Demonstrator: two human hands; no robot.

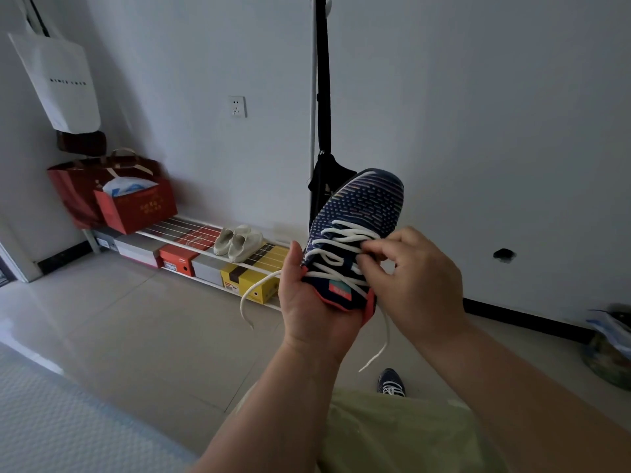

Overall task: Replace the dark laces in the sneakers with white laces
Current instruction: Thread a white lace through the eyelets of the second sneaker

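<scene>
I am holding the dark blue sneaker [355, 233] up in front of me, toe pointing away and up toward the wall, with my left hand [314, 302] cupping its heel from below, fingers curled around the back and thumb up along the left side. My right hand [409, 271] is pinching the white lace [341, 238] near the middle rows of the crossings, fingertips curled tight on a strand. The lace is running through the eyelets in several crossed rows, and its two loose ends are hanging down, one looping to the left of my left hand, the other dangling under my right wrist. The second sneaker [391, 382] is sitting on the tiled floor [153, 322] below, just past my knee, showing white lacing too. Behind, a low shoe rack [191, 230] is carrying a pale pair of shoes [239, 242] above a row of shoe boxes [177, 259].
</scene>
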